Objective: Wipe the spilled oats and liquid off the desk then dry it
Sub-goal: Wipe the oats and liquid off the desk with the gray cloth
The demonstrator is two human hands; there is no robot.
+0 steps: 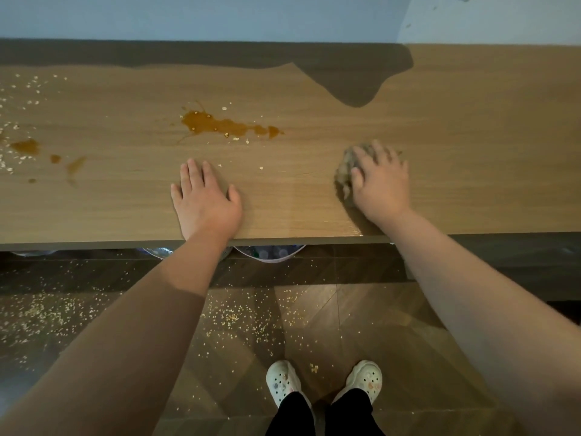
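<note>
A brown liquid spill (pixel 220 124) with oat flakes in it lies mid-desk on the wooden desk (pixel 471 136). More brown puddles (pixel 26 146) and scattered oats (pixel 19 99) cover the desk's left end. My right hand (pixel 382 180) presses down on a crumpled grey-brown cloth (pixel 344 171), fingers curled over it, right of the central spill. My left hand (pixel 206 201) lies flat on the desk near the front edge, fingers straight, just below the spill. A few loose oats (pixel 261 167) lie between the hands.
The desk backs onto a pale blue wall (pixel 220 17); a dark shadow crosses its rear. Many oats (pixel 239 316) are strewn over the wooden floor below. A basket of bottles (pixel 270 251) shows under the desk edge. My feet in white clogs (pixel 323 379) stand below.
</note>
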